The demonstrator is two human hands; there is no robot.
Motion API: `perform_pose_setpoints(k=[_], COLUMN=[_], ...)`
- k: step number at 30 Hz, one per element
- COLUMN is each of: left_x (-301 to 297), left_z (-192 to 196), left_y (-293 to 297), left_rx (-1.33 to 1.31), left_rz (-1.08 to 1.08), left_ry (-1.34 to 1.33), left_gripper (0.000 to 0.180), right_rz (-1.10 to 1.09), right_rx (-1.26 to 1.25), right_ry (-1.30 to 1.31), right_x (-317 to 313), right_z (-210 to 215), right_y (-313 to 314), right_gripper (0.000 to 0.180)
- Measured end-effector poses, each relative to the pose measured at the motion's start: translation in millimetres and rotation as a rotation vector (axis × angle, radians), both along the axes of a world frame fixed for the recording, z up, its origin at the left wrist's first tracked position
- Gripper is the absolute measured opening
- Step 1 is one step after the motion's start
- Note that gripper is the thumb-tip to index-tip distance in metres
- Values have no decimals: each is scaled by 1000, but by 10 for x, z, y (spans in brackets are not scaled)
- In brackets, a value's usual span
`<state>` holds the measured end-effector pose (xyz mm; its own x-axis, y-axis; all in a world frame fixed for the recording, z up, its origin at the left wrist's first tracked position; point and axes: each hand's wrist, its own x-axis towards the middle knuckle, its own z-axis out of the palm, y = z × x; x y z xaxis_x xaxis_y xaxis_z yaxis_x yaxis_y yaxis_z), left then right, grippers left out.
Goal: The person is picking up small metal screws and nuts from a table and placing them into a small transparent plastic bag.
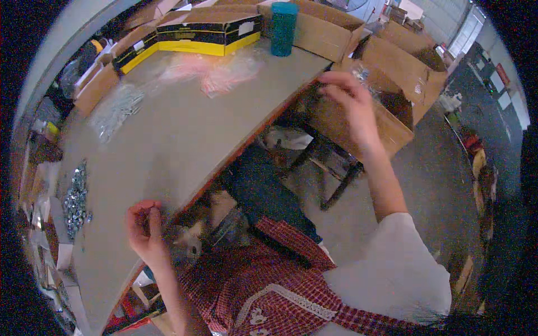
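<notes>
One open brown cardboard box stands near the right hand; both it and the left hand curl, grip unclear.

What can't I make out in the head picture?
In the head view:
Left hand: curled fingers hide whether it holds anything.
Right hand: blur obscures whether it holds anything.
Shiny parts: too small for exact shapes.
Pink plastic heap: too blurred to separate pieces.
Nearest brown carton: walls hide its bottom.

we can cross the flat grey tabletop mid-way; black-and-yellow cardboard boxes and a teal cylindrical tumbler block its rear.
</notes>
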<state>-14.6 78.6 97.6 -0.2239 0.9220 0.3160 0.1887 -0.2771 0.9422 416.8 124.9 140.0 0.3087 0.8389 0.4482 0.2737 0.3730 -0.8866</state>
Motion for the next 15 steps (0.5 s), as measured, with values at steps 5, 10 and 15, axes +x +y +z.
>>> perform_pose_setpoints(k=[5,10,15], left_x=[64,31,-28], left_z=[8,104,-70], left_y=[3,-107,-82], left_rx=[30,-47,12], left_rz=[38,96,43], left_ry=[177,171,129], left_gripper=[9,8,6], right_rz=[-45,103,313], right_rx=[272,122,318], right_ry=[-894,-1175,-1214], right_x=[-656,-1434,-1541], right_z=[-605,-557,-499], right_y=[1098,1142,698], right_gripper=[50,47,39])
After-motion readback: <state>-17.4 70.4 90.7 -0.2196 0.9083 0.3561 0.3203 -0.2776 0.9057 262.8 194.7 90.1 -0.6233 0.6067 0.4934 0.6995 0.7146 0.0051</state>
